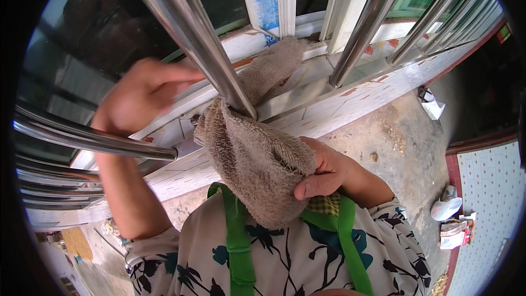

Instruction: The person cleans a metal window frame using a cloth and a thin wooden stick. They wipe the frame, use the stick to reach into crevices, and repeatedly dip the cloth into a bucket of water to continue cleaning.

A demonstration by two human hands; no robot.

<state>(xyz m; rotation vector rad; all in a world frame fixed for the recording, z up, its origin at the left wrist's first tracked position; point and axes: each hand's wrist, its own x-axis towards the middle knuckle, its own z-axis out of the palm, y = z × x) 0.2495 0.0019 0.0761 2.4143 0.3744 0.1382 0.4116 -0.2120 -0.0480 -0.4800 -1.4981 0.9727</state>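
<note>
A worn grey-brown terry towel (pixel 259 164) hangs in front of me, pinched at its right side between the thumb and fingers of my right hand (pixel 326 172). It passes by the foot of an upright stainless steel bar (pixel 222 61). Behind that bar, a towel part lies across the tiled window sill (pixel 324 65). My left hand (pixel 141 92) reaches between the bars on the window side, blurred, fingers pointing toward the same bar. Whether it holds anything is unclear. A thin orange-brown strip (pixel 243 63) shows just beyond its fingertips, partly hidden by the bar.
More steel bars (pixel 365 28) rise from a flat bottom rail (pixel 296 105) on both sides. Behind them are a white window frame (pixel 285 0) and dark glass (pixel 102 20). Below right, the concrete floor (pixel 394 139) holds a white plastic bag (pixel 446 209) and packages (pixel 454 234) by a tiled wall (pixel 489 189).
</note>
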